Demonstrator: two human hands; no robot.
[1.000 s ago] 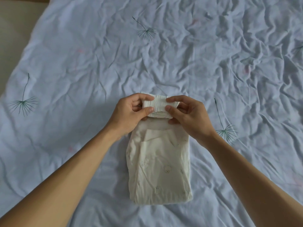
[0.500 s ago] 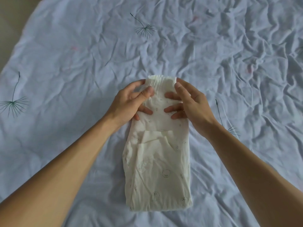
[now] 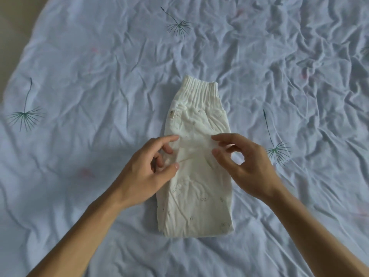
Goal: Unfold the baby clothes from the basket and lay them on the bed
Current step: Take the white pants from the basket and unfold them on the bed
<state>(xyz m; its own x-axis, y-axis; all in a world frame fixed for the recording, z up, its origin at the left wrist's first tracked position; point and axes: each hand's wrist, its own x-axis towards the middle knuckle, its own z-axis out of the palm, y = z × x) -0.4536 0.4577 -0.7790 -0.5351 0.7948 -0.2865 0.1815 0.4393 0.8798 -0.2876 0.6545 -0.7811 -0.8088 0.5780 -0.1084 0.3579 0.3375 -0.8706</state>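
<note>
just one garment [image 3: 196, 176] (two hands)

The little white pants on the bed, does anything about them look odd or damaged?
Nothing looks damaged. The white pants lie on the rumpled bedsheet, still partly folded, with the left hand and right hand pinching a folded edge across the middle.

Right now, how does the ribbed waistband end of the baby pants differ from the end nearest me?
The waistband end is ribbed, gathered and narrower, already opened out flat; the near end is smooth, wider and still doubled over. Neither the left hand nor the right hand is touching either end. Both ends are cream and rest on the bedsheet.
</note>
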